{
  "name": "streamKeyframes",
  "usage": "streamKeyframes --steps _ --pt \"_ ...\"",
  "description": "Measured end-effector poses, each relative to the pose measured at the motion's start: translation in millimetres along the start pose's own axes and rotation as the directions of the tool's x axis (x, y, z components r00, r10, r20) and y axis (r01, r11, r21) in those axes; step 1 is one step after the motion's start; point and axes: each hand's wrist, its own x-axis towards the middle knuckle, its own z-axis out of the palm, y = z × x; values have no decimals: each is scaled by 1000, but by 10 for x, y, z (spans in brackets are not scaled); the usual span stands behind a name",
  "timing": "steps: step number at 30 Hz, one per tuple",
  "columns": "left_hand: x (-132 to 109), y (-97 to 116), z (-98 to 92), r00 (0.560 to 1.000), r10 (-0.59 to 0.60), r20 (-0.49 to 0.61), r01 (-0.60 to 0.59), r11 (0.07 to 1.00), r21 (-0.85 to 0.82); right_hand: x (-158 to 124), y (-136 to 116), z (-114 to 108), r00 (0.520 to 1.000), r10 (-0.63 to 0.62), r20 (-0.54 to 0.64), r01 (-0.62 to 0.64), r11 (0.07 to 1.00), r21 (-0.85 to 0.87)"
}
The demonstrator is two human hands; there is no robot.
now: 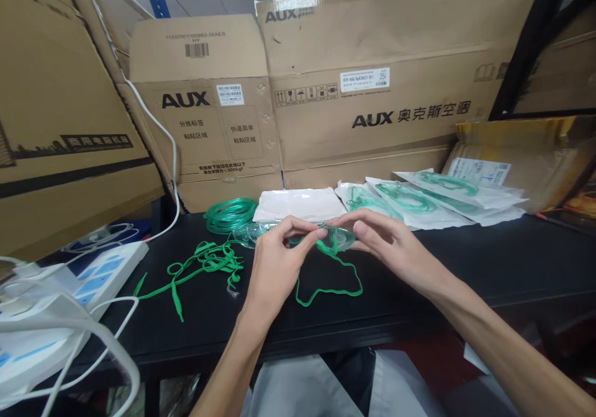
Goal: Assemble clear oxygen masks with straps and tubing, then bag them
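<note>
At the near edge of the black table [470,262], the grey clothing [302,386] of the person is seen, and both forearms reach over the surface. To the near left lie a white power strip [109,271] and thick white cables [133,364]. A thin green strap [335,291] makes a loose loop on the table and rises to a clear greenish mask [343,239], which is between the two hands, above the middle of the table. The left hand [279,252] has its thumb and forefinger pinched together on the left side of this mask, by the strap. The right hand [386,234] is curved around its right end, with fingers at the far edge; whether its thumb presses there cannot be told. To the left lies a tangle of green straps [216,259]. Farther are a coil of green tubing [230,212], a white packet [300,206] and, to the right, overlapping pouches [410,205] with green tubing inside. At the far side stand printed cardboard boxes [395,44].
</note>
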Motion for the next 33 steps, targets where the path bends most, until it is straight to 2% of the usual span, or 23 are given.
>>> streamKeyframes --steps 3,5,9,20,29,33 --pt "-5 9 5 1000 16 14 -16 1000 11 13 32 9 996 36 -82 -36 999 8" --pt "-15 22 14 999 32 24 -33 999 44 24 62 11 992 22 -128 -32 997 -74" --pt "-38 36 28 998 43 50 -49 993 107 35 99 8 993 -1 -119 -21 983 -184" --pt "-52 38 35 997 52 60 -59 990 127 30 133 56 974 143 -175 -151 988 -31" --pt "-75 80 68 989 102 105 -112 989 100 41 196 100 981 94 -170 -80 993 86" --pt "-90 143 92 991 48 124 -53 998 33 40 185 104 979 80 -190 -59 992 116"
